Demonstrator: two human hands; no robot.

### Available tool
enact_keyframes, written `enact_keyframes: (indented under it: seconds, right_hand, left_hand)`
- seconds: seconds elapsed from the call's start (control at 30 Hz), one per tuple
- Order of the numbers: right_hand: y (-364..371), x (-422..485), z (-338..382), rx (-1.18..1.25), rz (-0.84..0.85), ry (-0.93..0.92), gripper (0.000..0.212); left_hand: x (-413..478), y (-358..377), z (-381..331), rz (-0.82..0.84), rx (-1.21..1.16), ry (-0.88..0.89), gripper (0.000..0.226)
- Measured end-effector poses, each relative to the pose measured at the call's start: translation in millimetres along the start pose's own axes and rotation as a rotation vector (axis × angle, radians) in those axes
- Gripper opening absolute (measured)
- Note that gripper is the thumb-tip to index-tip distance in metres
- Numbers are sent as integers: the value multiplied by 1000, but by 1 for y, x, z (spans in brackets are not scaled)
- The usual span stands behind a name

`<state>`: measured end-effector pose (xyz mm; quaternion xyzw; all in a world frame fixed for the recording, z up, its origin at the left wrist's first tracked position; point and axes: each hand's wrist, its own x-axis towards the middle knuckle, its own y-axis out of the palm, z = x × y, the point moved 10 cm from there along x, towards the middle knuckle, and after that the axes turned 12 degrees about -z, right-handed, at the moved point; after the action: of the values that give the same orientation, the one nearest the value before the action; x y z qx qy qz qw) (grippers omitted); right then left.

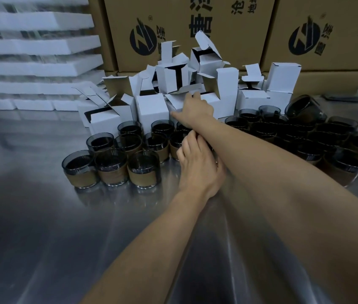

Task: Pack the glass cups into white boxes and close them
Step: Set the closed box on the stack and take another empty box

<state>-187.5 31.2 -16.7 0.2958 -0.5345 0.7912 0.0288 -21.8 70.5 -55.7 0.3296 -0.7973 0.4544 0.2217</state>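
Far left of the frame there's just a stack of white foam trays at the back of the steel table, not part of the action. Moving in, the first bunch of glass cups stands upright left of center. They're smoky glass with a brown sleeve round each one, and all are unboxed. Right behind them is the heap of white boxes, most with flaps hanging open and dark insides showing (a couple look shut, like the tall box at upper right, but I can't tell if anything's in them).

Center frame is where the 2 hands are. The left hand is down among the cups, fingers bent toward 1 at the right edge of that bunch. The other forearm crosses right over it, so I can't tell if it's actually clamped on. The right hand reaches above it into the box heap, fingertips at a flap, thumb stuck out to the left. Gripping or just touching, I can't tell either.

Right of the arms sits the second bunch, bigger, packed rim to rim, with 1 tipped cup lying on its side at the back. Brown cartons wall off the top of the frame.

My read: barely dented. I don't see 1 cup sitting in a box, and loads are bare on the table. This looks like the grab-a-cup, grab-a-box step. Loading, tucking flaps and repeating is all ahead.
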Motion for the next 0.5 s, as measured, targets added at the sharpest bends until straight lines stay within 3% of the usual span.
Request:
enact_keyframes:
  seconds: [0.2,0.37,0.5]
  right_hand:
    - [-2,0,-13,-7,-37,101,71]
    - [-37,-3,-7,56,-261,34,72]
    - [-75,-15,-5,246,-434,-28,63]
  left_hand:
    - [0,1,1,15,-34,-15,50]
    - [1,0,-2,6,-46,2,47]
    - [1,-1,-6,-3,-54,42,45]
